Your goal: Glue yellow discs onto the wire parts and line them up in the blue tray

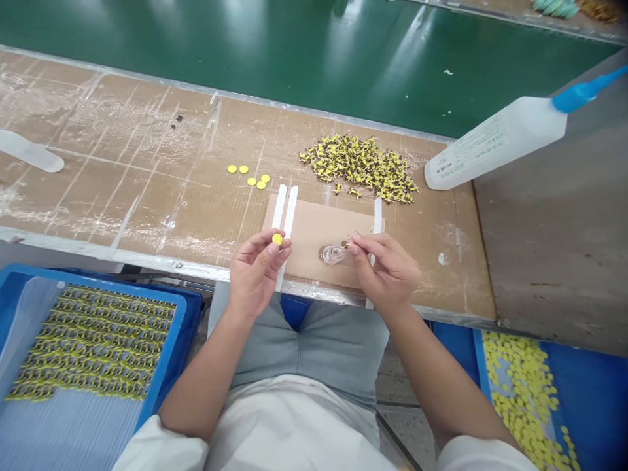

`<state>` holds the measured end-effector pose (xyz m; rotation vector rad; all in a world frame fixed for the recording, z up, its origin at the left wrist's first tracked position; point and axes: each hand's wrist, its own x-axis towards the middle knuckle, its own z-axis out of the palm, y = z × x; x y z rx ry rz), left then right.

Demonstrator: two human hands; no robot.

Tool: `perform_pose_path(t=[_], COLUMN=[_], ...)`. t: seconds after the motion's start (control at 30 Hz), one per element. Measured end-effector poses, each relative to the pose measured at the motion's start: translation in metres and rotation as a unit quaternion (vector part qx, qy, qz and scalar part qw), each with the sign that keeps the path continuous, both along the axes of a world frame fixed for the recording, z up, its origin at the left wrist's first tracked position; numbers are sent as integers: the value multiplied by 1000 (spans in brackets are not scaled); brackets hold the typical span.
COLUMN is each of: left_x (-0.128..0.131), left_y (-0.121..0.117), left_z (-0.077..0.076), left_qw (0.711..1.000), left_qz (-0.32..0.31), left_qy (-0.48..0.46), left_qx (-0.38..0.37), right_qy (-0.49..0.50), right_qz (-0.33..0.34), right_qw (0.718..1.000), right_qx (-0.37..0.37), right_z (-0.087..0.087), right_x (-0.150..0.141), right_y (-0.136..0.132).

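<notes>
Green surface [245, 39] behind tabletop [122, 163], w/ pale glare streaks. Top R: shelf [515, 12] w/ teal bundle [556, 7] & brown bundle [599, 10], both cut off at top. Far L on tabletop: whitish strip [29, 152], rounded end; dark specks [179, 118] to its R. Grey panel [554, 261], R side.

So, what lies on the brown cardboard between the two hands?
In the head view: a shiny translucent smear near the right hand, white tape beside the left hand.
</notes>
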<state>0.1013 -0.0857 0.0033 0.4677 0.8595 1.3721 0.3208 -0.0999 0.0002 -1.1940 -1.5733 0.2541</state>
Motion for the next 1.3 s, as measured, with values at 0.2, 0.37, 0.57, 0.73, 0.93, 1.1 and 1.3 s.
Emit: perform_pose_path(t=[0.2, 0.37, 0.57, 0.73, 0.93, 1.1, 1.3], left_x=[5, 18, 26, 26, 22, 20, 21], left_y=[-13, -29, -40, -42, -43, -43, -46], left_z=[8, 22, 33, 34, 34, 36, 37], left_qw=[999, 993, 983, 982, 982, 983, 987], left_qz=[-24, -88, -132, -130, -133, -145, -131], left_qy=[-15, -77, -127, -138, -129, -114, -89], left_qx=[-18, -2, -16, -25, -34, -15, -20], right_qy=[209, 282, 268, 271, 272, 266, 224], right_qz=[-80, -24, 28, 36, 44, 30, 21], right_qw=[970, 955, 961, 959, 959, 960, 972], right_qx=[-99, -91, -68, -71, -71, -78, -70], right_z=[18, 43, 59, 60, 56, 56, 63], right_x=[-16, -41, -61, -66, -65, -64, -63], right_y=[-15, -28, -32, -33, -34, -36, -38])
